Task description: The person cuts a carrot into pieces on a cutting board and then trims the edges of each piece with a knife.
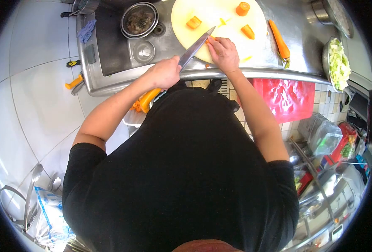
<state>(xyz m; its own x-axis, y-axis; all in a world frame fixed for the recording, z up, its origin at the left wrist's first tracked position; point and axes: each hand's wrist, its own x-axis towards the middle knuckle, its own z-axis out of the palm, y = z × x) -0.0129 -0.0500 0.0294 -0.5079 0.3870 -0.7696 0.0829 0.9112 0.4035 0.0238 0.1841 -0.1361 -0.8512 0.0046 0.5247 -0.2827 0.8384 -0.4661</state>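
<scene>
My left hand is wrapped round a large knife, its blade pointing up and right over the round pale cutting board. My right hand has its fingers bent together on a small orange carrot piece beside the blade; the fingers hide most of it. Higher on the board stand a short carrot chunk and two cut chunks, one at left and one at right. Thin orange slivers lie between them. A whole carrot rests on the steel counter right of the board.
Left of the board, the sink holds a metal bowl of dark food and a clear bowl. A bowl of shredded cabbage sits at the counter's right end. Orange peelings and something yellow show below my left hand.
</scene>
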